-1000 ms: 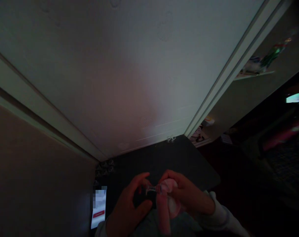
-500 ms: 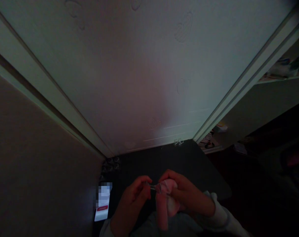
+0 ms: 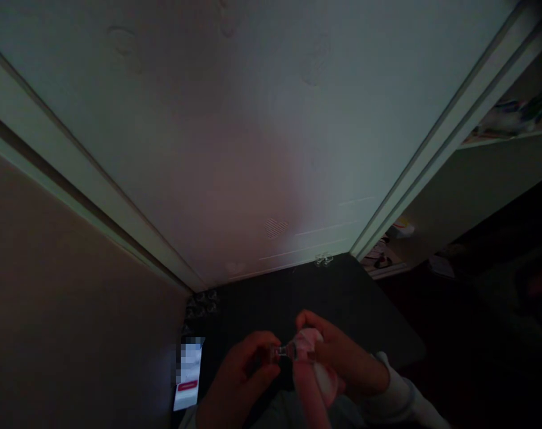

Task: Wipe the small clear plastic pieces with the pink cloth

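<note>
One clear piece (image 3: 283, 351) right at six o'clock, pinched in the left hand (image 3: 237, 378), up against a pink object (image 3: 310, 387), gripped in the right hand (image 3: 347, 358), phone (image 3: 189, 372) glowing at seven o'clock

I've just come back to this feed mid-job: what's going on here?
A person's left hand has its grip around one end of a small clear piece; the other end is at a pink-and-white item held in the right hand. Too dim to tell whether they're joined. On the dark surface are other clear pieces and a lit phone.
</note>
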Demonstrator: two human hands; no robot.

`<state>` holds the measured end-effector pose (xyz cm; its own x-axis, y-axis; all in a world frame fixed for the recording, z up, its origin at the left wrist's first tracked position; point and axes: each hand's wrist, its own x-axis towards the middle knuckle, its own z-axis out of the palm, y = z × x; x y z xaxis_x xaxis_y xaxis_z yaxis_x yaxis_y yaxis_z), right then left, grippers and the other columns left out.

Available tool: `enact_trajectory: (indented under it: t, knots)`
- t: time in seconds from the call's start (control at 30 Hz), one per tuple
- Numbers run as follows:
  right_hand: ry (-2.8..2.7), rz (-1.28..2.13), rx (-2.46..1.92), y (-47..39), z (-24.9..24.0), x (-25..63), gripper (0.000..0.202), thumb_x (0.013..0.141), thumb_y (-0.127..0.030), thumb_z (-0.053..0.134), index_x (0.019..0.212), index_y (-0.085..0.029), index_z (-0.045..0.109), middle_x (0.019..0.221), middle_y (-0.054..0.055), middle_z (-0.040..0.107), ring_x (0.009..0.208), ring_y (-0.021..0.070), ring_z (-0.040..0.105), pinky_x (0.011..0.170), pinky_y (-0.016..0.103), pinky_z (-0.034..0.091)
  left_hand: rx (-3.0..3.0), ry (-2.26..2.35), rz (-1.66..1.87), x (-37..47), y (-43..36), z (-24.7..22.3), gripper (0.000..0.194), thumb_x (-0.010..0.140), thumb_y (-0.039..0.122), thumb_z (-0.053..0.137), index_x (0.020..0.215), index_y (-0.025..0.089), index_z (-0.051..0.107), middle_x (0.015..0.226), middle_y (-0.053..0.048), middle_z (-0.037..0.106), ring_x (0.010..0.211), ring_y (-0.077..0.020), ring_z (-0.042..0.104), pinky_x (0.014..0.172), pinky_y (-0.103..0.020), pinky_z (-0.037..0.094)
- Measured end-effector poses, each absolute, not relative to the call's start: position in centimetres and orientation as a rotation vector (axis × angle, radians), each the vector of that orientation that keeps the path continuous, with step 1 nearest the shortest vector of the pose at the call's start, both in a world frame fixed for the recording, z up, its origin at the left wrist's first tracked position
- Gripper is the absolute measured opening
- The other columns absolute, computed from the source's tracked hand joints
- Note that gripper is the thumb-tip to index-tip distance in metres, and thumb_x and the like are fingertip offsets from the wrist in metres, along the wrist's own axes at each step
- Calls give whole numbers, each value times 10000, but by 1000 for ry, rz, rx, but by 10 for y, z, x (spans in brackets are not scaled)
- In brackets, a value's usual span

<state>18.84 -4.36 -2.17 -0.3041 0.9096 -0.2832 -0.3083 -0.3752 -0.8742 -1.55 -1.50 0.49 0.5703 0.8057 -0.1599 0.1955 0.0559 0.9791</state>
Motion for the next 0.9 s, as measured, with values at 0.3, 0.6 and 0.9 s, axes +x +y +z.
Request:
enact_trajectory:
  t: [0.3, 0.6, 0.9]
  knots:
    - [-837, 1818, -985, -50, -31, 192, 356, 705, -391, 709, 859, -208, 445, 690, -56, 483, 571, 79, 385, 492, 167, 315, 1517, 958, 522, -14, -15, -2, 354, 800, 378, 606, 1127, 245, 572, 1002, -38, 613, 904, -212, 545, 818, -306, 402]
    - [-908, 1806, -1019, -59, -34, 195, 317, 738, -365, 680, 888, -209, 449, 728, -42, 500, 610, 96, 426, 528, 192, 343, 1353, 996, 499, 4, -18, -2, 302, 822, 454, 544, 911, 170, 594, 627, 38, 516, 599, -127, 462, 566, -227, 357]
    - [-834, 1547, -1132, -57, -23, 215, 322, 762, -475, 653, 822, -186, 526, 708, -45, 480, 634, 113, 448, 575, 221, 359, 1244, 1213, 723, -6, -9, 5, 239, 801, 426, 562, 801, 189, 594, 556, 54, 516, 542, -121, 453, 541, -220, 365]
